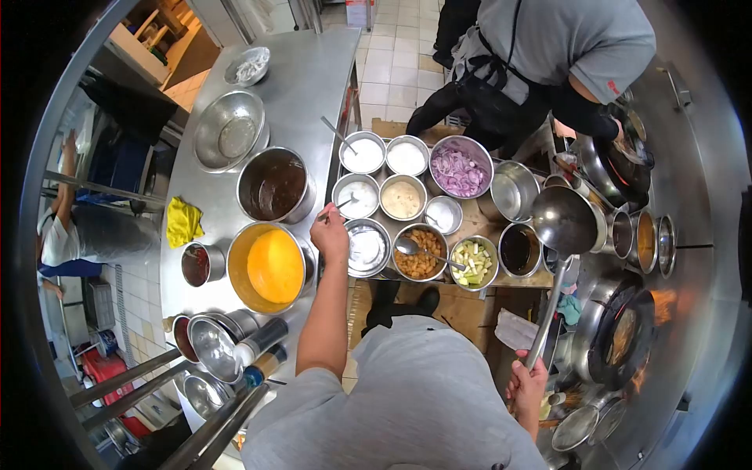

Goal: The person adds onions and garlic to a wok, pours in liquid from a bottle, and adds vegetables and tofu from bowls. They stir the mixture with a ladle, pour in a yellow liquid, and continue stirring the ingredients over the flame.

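Right, the long-handled, round-bowled metal ladle [564, 219] was out on my right, its bowl beside the round steel pot of dark liquid [520, 226], and my right hand [529, 384] had fingers curled closed around the handle's lower end. Across the way, my left hand [329, 233] pinched a slim, dark-looking spoon [349, 202], fingers nearly together, its tip at the round steel pot of white contents [357, 175]; whether it touched them, I couldn't tell. Just beside stood a steel pot of cream-coloured mixture [403, 176]. Farther left, a big steel pot of orange-yellow liquid [237, 270] sat on the long stainless table [313, 66].
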`<state>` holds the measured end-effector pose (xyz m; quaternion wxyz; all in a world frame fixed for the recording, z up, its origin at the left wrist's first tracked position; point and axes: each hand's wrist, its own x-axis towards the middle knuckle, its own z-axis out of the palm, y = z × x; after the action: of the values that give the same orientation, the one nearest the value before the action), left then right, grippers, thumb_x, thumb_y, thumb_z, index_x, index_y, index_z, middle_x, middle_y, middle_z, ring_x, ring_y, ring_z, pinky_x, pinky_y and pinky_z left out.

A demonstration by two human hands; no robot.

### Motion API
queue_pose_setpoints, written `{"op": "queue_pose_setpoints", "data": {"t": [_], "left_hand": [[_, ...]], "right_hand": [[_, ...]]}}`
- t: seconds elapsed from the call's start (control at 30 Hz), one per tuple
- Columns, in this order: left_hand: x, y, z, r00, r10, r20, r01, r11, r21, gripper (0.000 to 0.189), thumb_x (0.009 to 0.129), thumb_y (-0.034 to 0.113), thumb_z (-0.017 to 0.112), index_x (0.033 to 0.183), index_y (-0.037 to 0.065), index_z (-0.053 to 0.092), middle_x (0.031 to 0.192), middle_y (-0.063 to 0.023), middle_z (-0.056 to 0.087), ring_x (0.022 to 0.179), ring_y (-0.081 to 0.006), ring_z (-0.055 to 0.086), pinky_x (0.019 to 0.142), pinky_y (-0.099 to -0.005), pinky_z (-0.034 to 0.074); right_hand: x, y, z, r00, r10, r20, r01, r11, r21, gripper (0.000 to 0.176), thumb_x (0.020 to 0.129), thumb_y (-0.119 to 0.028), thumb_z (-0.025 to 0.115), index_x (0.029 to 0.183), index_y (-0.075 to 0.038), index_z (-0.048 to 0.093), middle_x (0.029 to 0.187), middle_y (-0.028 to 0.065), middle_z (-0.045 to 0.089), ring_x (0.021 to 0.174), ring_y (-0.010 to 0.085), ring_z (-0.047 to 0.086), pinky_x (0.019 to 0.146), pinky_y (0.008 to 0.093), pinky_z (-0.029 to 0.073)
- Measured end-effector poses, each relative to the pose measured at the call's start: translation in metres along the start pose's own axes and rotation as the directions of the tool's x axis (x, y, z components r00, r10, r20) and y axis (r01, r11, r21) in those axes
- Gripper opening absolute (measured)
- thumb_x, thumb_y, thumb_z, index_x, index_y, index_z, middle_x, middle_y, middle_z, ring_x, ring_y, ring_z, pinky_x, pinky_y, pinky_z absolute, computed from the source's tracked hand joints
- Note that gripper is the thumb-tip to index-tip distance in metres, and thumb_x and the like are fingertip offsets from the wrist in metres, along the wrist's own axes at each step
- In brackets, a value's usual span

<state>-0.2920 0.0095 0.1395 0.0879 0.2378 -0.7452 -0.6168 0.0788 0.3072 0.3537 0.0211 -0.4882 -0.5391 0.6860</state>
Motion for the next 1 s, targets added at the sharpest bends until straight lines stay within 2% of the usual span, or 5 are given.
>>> {"op": "queue_pose_setpoints", "data": {"t": [0.17,0.4,0.63,0.73,1.0], "left_hand": [[0.01,-0.006,-0.005,0.991,-0.126,0.039,0.131,0.982,-0.136,0.03,0.096,0.014,0.062,0.115,-0.008,0.069,0.093,-0.0141,0.075,0.068,-0.0146,0.067,0.065,-0.0277,0.054],[0.015,-0.009,-0.006,0.968,-0.239,0.072,0.25,0.928,-0.275,0.028,0.097,0.013,0.064,0.116,-0.006,0.068,0.094,-0.0124,0.074,0.063,-0.0113,0.061,0.06,-0.0251,0.051],[0.002,-0.002,-0.013,0.944,-0.325,0.057,0.319,0.857,-0.404,0.027,0.098,0.013,0.066,0.12,-0.002,0.066,0.094,-0.0099,0.073,0.06,-0.0076,0.056,0.052,-0.0207,0.043],[-0.01,0.005,-0.014,0.943,-0.333,0.021,0.304,0.833,-0.462,0.028,0.096,0.013,0.067,0.119,-0.003,0.065,0.094,-0.0097,0.073,0.06,-0.007,0.056,0.047,-0.0196,0.039],[-0.044,0.048,-0.019,0.953,-0.283,0.109,0.292,0.762,-0.578,0.029,0.099,0.013,0.066,0.123,-0.003,0.063,0.099,-0.0122,0.072,0.062,-0.0066,0.055,0.049,-0.0187,0.04]], "right_hand": [[0.013,-0.017,0.01,0.993,0.028,0.111,-0.014,0.992,-0.125,0.027,0.093,-0.006,0.065,0.119,-0.003,0.058,0.057,-0.005,0.043,0.04,0.0055,0.036,0.035,0.0246,0.027],[0.018,-0.043,0.022,0.956,0.173,0.237,-0.141,0.979,-0.145,0.032,0.093,-0.007,0.065,0.125,-0.005,0.057,0.058,-0.0042,0.043,0.042,0.0063,0.037,0.038,0.0247,0.03],[0.024,-0.053,0.033,0.923,0.221,0.315,-0.17,0.968,-0.183,0.035,0.095,-0.007,0.063,0.129,-0.005,0.055,0.059,-0.0032,0.042,0.041,0.0069,0.036,0.037,0.0258,0.032],[0.028,-0.062,0.044,0.896,0.228,0.38,-0.169,0.968,-0.183,0.037,0.095,-0.007,0.062,0.131,-0.005,0.053,0.06,-0.0025,0.043,0.041,0.0073,0.036,0.037,0.0267,0.034],[0.047,-0.085,0.082,0.792,0.295,0.534,-0.227,0.955,-0.19,0.037,0.097,-0.008,0.059,0.132,-0.004,0.052,0.059,-0.0027,0.041,0.04,0.0079,0.038,0.036,0.0279,0.036]]}}
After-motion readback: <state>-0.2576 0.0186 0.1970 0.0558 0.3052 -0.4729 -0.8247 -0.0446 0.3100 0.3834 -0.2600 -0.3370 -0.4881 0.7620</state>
